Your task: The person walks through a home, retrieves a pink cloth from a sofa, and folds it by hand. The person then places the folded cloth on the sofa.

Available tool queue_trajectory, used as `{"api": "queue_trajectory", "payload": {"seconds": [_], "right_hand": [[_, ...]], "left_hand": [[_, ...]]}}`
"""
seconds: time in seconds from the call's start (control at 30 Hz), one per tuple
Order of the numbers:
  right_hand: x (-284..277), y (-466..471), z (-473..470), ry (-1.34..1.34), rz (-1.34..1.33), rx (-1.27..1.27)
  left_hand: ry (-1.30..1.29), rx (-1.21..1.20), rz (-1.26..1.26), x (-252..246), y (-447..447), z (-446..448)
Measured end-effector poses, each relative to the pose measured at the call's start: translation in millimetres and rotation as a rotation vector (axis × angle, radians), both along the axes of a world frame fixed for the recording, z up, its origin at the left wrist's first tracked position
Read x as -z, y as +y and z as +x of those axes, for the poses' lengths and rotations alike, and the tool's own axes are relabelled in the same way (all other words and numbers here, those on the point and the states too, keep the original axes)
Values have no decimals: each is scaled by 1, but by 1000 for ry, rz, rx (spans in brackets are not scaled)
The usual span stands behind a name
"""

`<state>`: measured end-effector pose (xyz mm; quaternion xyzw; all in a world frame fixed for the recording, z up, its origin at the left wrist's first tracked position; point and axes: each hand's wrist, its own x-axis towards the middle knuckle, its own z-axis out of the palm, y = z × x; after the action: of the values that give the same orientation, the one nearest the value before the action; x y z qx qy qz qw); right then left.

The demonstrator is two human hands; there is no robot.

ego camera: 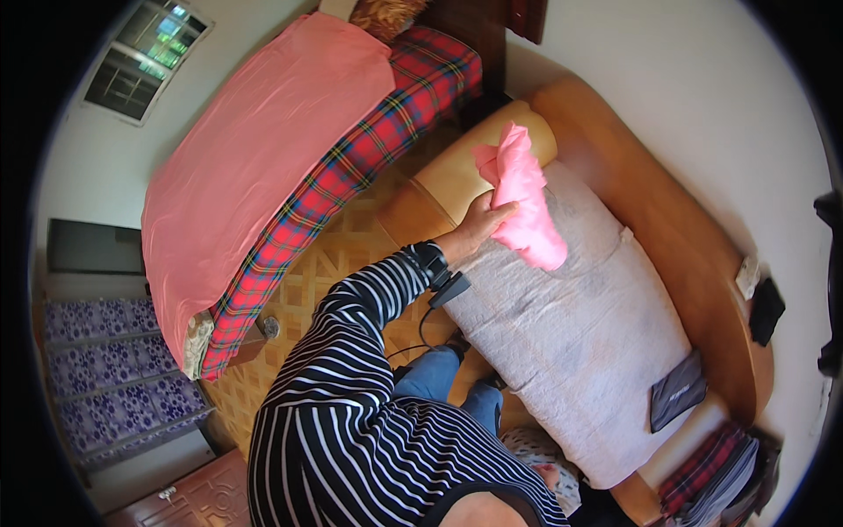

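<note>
My left hand [484,221], in a black-and-white striped sleeve, reaches forward and grips a bundle of bright pink cloth [523,204]. The thumb lies over the near side of the bundle; the other fingers are hidden. Held in the air, the cloth is gathered into a long roll with a loose flap at its upper end. Below it is a sofa [658,224] with a pale quilted cover [560,329]. A small patch of my right hand [548,473] shows beyond my striped top, beside a white cloth with dark marks [533,448]; its grip is hidden.
A bed with a pink sheet [263,151] over a red tartan cover [369,151] stands left. A dark pouch [678,392] and folded clothes [711,468] lie at the sofa's near end. My wrist wears a black device [431,263] with a cable. Purple floral drawers [118,369] stand lower left.
</note>
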<state>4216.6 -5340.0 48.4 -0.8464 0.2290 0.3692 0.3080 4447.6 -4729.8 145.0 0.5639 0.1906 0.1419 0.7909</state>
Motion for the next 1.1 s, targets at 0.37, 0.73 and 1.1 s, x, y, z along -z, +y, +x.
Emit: {"api": "queue_trajectory", "payload": {"seconds": [0.37, 0.73, 1.1], "right_hand": [[22, 25, 76, 123, 277, 49], [51, 99, 144, 256, 248, -165], [81, 361, 157, 397, 454, -552]], "left_hand": [[833, 113, 106, 65, 108, -295], [1021, -922, -208, -1, 64, -677], [818, -1260, -563, 48, 84, -863]]}}
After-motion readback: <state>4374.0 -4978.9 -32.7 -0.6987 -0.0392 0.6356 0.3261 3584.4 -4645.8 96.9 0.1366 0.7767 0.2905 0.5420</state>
